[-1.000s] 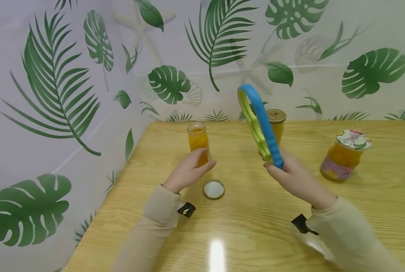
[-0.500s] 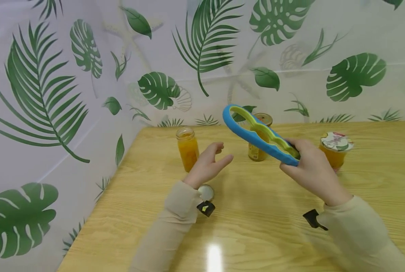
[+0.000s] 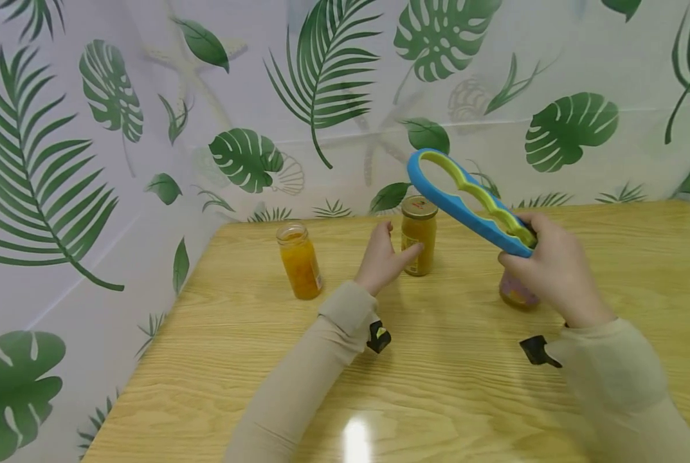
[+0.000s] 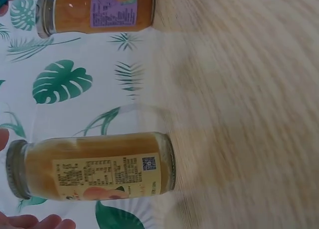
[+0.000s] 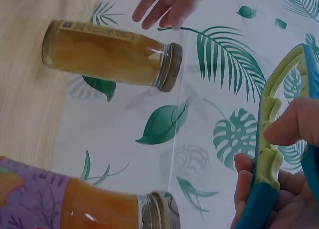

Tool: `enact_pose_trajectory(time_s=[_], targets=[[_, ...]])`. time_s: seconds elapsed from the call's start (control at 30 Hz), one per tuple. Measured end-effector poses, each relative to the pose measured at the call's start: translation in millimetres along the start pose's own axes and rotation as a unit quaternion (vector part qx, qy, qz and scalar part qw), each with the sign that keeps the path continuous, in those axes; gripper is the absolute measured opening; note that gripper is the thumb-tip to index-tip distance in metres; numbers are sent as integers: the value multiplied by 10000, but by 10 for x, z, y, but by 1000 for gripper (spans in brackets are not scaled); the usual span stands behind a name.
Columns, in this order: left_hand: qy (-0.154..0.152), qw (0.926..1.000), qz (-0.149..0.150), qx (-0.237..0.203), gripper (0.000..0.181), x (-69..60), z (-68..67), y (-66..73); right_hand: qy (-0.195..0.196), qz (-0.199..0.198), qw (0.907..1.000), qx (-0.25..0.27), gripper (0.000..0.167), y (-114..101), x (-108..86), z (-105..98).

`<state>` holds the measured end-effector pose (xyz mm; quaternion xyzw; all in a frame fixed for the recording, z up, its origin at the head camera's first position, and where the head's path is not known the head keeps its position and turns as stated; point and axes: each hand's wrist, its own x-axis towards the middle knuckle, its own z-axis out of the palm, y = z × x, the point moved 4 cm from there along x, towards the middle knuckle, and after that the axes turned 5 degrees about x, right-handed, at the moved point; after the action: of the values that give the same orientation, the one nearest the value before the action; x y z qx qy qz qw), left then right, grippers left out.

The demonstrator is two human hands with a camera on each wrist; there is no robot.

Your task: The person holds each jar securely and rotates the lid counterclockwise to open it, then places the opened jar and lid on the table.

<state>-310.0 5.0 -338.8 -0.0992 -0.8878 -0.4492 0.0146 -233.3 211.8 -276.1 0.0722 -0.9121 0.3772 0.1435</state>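
Observation:
My left hand (image 3: 381, 262) is spread, thumb apart from the fingers, beside a capped jar of yellow fruit (image 3: 426, 233). In the left wrist view its fingertips (image 4: 30, 222) lie either side of that jar's lid end; contact cannot be told. My right hand (image 3: 560, 273) grips a blue and lime-green jar opener (image 3: 462, 214) by one end, raised above the table. Its thumb presses the scalloped green inner edge in the right wrist view. An uncapped jar of orange fruit (image 3: 302, 267) stands left of my left hand. Behind the right hand, a purple-labelled jar (image 3: 517, 290) is mostly hidden.
The wooden table (image 3: 206, 386) meets a white leaf-patterned sheet (image 3: 345, 186) at the back and left. In the right wrist view the purple-labelled jar (image 5: 99, 209) has its lid on. The loose lid seen earlier is hidden by the left sleeve.
My left hand has moved from the uncapped jar rightward to the capped one. The jar opener has tilted over and shifted right with my right hand. The head view has turned right.

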Motion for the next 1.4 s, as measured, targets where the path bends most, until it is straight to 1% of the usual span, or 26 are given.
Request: enact_pose_trajectory(time_s=[0.07,0.23,0.3,0.47,0.57,0.73,0.83,0.9,0.97,1.13,1.2,1.3,1.4], targets=[[106,9999,-93,-24,77,65,23,10,38,38,10000,-8,52,21,11,-28],[311,9995,-63,8,82,182,104,22,47,224,9997,-103,56,83,35,-79],[414,9990,-58,-131,83,215,136,13,2,297,9995,-125,56,106,46,-76],[692,9952,-203,-669,86,270,187,-59,-84,280,9995,-120,53,128,63,-24],[811,9931,-267,-800,87,287,213,-101,-85,210,9997,-103,51,128,64,3],[1054,9909,-345,-764,86,318,259,-146,-106,174,9998,-49,49,131,68,15],[1213,9892,-423,-707,81,336,265,-172,-168,199,9997,2,49,130,74,18],[1239,9889,-458,-676,77,342,260,-182,-201,209,9996,7,49,133,76,19],[1180,9893,-492,-710,73,344,257,-188,-235,231,9995,28,49,140,76,18],[805,9929,-553,-672,67,312,259,-162,-265,279,9993,31,51,165,72,-10],[607,9950,-517,-604,67,291,261,-138,-274,277,9992,2,52,174,74,-28],[250,9975,-388,-526,71,245,256,-85,-298,252,9992,-54,54,187,78,-57],[-135,9984,-264,-490,73,185,254,-38,-317,231,9991,-144,53,204,76,-85]])
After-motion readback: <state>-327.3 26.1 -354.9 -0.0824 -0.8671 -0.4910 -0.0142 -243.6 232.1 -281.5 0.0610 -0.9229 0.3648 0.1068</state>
